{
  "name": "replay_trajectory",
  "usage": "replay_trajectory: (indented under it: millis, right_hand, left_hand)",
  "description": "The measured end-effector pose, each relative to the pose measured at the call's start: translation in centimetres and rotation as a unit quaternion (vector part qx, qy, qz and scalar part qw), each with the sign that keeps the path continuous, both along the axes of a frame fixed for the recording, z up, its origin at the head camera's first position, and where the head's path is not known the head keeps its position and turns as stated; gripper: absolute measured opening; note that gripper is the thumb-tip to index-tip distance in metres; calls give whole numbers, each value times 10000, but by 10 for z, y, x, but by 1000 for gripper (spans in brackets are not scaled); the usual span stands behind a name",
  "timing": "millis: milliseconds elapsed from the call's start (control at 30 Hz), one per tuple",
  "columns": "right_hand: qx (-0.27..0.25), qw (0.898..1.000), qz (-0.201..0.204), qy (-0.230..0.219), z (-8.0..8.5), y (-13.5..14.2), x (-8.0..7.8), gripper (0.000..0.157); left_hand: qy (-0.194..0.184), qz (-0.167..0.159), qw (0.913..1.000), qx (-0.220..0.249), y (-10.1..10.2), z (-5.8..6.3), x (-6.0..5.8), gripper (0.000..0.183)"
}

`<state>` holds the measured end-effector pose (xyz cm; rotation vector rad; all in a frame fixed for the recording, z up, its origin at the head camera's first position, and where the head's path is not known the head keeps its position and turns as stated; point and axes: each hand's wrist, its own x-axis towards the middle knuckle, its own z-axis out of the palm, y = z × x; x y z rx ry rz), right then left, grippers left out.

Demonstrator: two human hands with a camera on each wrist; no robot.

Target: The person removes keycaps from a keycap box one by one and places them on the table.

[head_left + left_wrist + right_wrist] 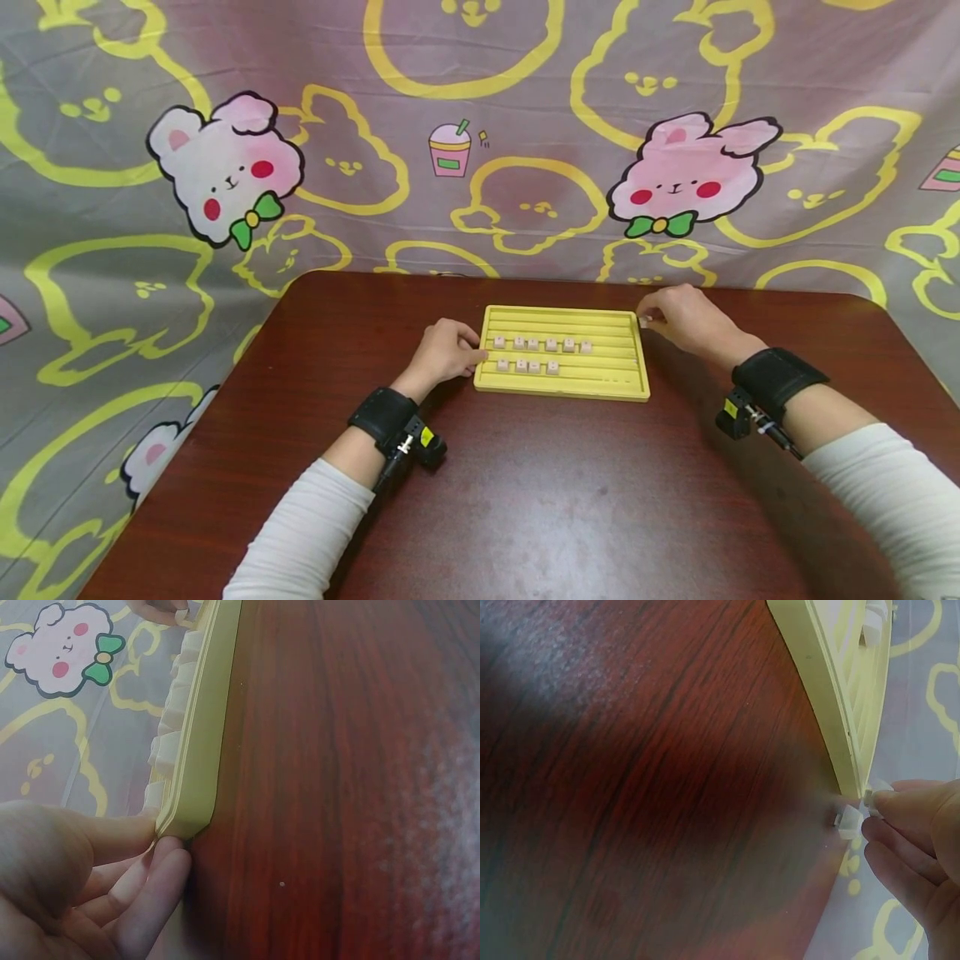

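A yellow ridged tray (603, 385) lies on the table, with small white tiles (551, 345) bearing dark marks standing in two of its rows. My left hand (444, 354) pinches the tray's left edge; in the left wrist view the thumb (124, 838) lies on the rim near a corner and fingertips press against the outside. Beyond the tray's far right corner, my right hand (688, 318) holds a small white tile (877, 795) between thumb and fingers. Another white tile (847, 823), with a small stub on one side, sits close by that hand's fingertips.
The dark reddish wooden table (570, 483) extends all round the tray. Behind it hangs a grey curtain (517, 125) with yellow outlines and cartoon rabbits. A black strap with a small camera is on each wrist.
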<state>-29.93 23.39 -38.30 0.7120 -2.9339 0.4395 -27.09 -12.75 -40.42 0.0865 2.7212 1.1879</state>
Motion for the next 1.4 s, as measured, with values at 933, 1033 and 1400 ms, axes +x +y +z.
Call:
replay_trajectory:
  millis: [933,1033,1400]
  right_hand:
    - [65,9999,35,-106,-13,5,0,15]
    - [74,9999,41,-101,-14,5,0,14]
    - [60,9997,76,-243,-16,5,0,13]
  left_hand:
    - [-7,-34,10000,66,-1,-1,0,29]
    - [-17,-18,10000,52,-1,-1,0,29]
    - [-7,-14,10000,34,-2,-3,0,28]
